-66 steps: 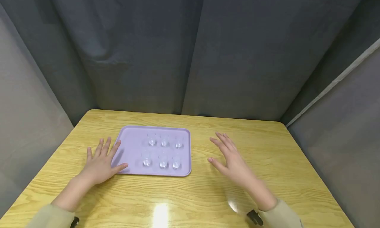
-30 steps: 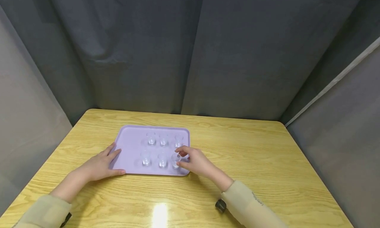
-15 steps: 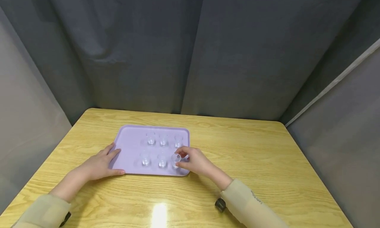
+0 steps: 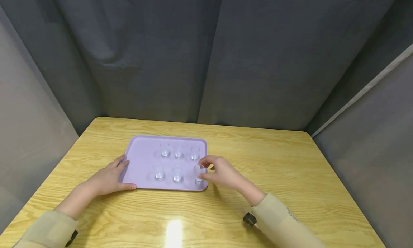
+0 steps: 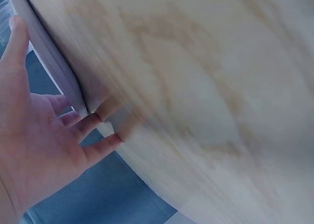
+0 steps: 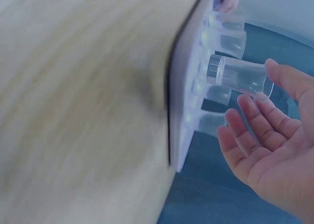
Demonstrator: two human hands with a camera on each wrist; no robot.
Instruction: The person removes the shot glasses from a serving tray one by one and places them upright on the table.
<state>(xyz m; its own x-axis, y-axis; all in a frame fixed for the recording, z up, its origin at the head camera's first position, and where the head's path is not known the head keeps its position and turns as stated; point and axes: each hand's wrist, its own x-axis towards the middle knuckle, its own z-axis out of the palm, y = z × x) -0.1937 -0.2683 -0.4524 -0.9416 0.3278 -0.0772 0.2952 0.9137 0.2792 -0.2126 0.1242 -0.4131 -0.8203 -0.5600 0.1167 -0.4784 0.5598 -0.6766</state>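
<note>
Thumb and fingertip of the right hand (image 4: 224, 173) pinch a clear glass (image 4: 199, 172) near its rim, over the tray's four o'clock; it has just shifted towards three o'clock and looks lifted off the tray (image 4: 140, 151), so one glass seems parted from the rest. The left hand (image 4: 108, 179), fingers spread and not clenched, touches the tray's edge around eight o'clock. Five other glasses (image 4: 177, 174) stand upright, two towards nine o'clock, three between ten and twelve from the held one

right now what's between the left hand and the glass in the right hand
Between the left hand and the held glass come a bare stretch of purple tray, then two upright glasses, as the head view shows.
</note>
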